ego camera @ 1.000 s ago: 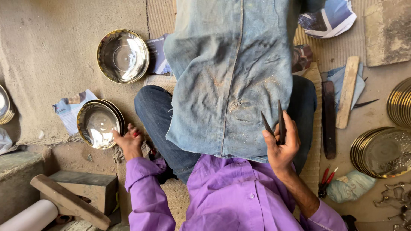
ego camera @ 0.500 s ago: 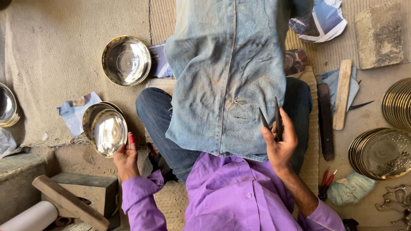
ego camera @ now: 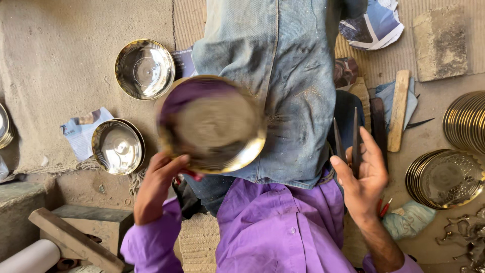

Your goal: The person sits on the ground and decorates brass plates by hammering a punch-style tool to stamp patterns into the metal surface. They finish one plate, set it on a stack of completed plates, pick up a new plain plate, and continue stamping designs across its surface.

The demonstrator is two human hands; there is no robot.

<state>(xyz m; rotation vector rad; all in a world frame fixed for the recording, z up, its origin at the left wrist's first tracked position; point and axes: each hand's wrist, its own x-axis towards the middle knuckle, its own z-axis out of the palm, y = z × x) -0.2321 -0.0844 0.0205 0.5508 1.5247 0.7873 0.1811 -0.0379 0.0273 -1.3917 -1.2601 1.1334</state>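
Fingers [ego camera: 174, 164] of the left hand [ego camera: 156, 187] curl around the lower rim of a round brass plate [ego camera: 212, 124], closed on it and holding it up over the lap, above a denim cloth [ego camera: 288, 76] draped across the knees. The plate is blurred; its raised golden rim rings a dull, greyish centre that mirrors the person's purple shirt [ego camera: 273, 227]. The right hand [ego camera: 361, 177] is closed around two dark pointed metal tools [ego camera: 346, 141], their tips standing upright above the thumb and forefinger.

On the floor [ego camera: 60, 60] to the left lie two more shiny plates in full view: one plate [ego camera: 145, 69] beyond the raised one, and another plate [ego camera: 117, 146] just beside the left wrist, resting partly on a scrap of printed paper [ego camera: 81, 131]. A third shows only as a sliver at the frame's left edge. To the right, a stack of plates [ego camera: 444, 178] sits near the right hand, with a second stack [ego camera: 467, 121] standing on edge behind it. A flat wooden stick [ego camera: 398, 108] lies between the tools and the stacks, and one stone block [ego camera: 439, 43] sits farther back.
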